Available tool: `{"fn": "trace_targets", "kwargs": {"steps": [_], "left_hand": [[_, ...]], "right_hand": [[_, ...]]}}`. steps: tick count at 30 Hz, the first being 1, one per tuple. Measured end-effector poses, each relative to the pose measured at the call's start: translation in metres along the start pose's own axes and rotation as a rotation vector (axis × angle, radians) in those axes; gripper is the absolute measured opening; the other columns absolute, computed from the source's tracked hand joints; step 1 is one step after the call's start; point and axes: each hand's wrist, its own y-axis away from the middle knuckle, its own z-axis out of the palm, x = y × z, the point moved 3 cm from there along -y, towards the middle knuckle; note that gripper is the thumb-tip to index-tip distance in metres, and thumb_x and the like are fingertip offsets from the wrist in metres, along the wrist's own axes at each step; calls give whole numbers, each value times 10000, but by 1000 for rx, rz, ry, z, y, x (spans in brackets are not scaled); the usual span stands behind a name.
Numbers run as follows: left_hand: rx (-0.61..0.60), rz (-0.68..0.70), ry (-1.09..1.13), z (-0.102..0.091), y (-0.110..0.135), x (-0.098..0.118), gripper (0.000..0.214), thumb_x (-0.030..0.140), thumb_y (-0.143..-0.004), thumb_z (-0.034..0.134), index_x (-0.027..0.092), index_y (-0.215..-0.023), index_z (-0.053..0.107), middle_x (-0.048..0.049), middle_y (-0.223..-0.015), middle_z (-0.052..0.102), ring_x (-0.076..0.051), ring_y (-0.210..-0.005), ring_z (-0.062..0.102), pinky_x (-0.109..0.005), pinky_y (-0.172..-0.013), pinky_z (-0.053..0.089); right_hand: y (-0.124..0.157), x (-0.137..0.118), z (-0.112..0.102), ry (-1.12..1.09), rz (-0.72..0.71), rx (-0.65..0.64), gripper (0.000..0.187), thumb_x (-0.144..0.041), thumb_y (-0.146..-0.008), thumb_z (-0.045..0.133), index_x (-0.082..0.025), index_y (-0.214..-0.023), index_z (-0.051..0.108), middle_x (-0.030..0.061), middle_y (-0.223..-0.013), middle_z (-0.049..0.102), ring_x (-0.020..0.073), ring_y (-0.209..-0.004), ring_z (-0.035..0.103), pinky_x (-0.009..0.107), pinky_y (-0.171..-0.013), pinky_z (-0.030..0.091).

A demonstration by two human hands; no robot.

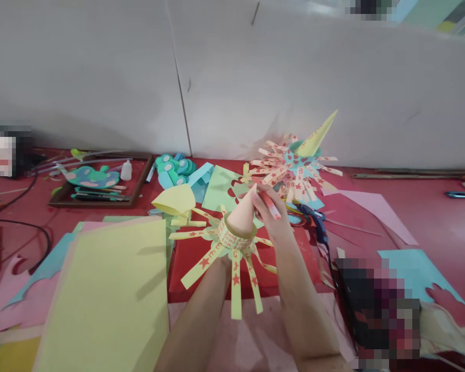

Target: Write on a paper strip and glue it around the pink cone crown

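A paper craft sits in front of me: a pink paper cone ringed by a yellow band and yellow strips marked with red stars and letters. My left hand is under the craft and holds it up; its fingers are hidden by the strips. My right hand is closed on a red-tipped marker and rests against the cone's right side. A second finished craft with a yellow cone lies behind on the red table.
A stack of yellow and pink paper sheets lies at left. A brown tray with paper shapes and a small glue bottle stands at back left. Scissors lie right of my hand. Cables run at far left. A white wall stands behind.
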Motion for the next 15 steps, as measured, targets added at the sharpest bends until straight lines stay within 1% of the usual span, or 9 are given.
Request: {"fn": "trace_targets", "kwargs": {"steps": [3,7,10,15], "left_hand": [[-16,-10,-12,6,-1,7,473,-3,-754,368,51,-1193,535,-133,-1015,662,-155,-1011,617,-267,-1002,441],[-30,12,-34,10,-2,15,489,-30,-669,355,95,-1064,615,-103,-920,672,-164,-1098,563,-308,-1054,408],[-30,34,-39,7,-2,13,492,-24,-671,312,128,-1014,631,-74,-877,676,-155,-1060,576,-331,-1063,406],[-35,47,-1,-3,-3,-5,443,11,-728,305,111,-997,642,-74,-812,683,-142,-926,611,-303,-1065,398]], "right_hand": [[3,-8,0,-13,2,40,290,-480,-782,555,-225,-920,571,4,-716,643,73,-441,359,239,-418,304],[4,-13,-1,-37,3,101,269,-467,-797,540,-202,-839,562,15,-704,657,64,-412,329,247,-408,280],[3,-12,-1,-64,0,97,239,-440,-793,557,-202,-813,557,7,-678,650,62,-412,329,242,-408,275],[2,-11,4,-94,4,-6,224,-421,-799,563,-199,-820,575,-1,-671,652,59,-417,330,232,-409,294]]}}
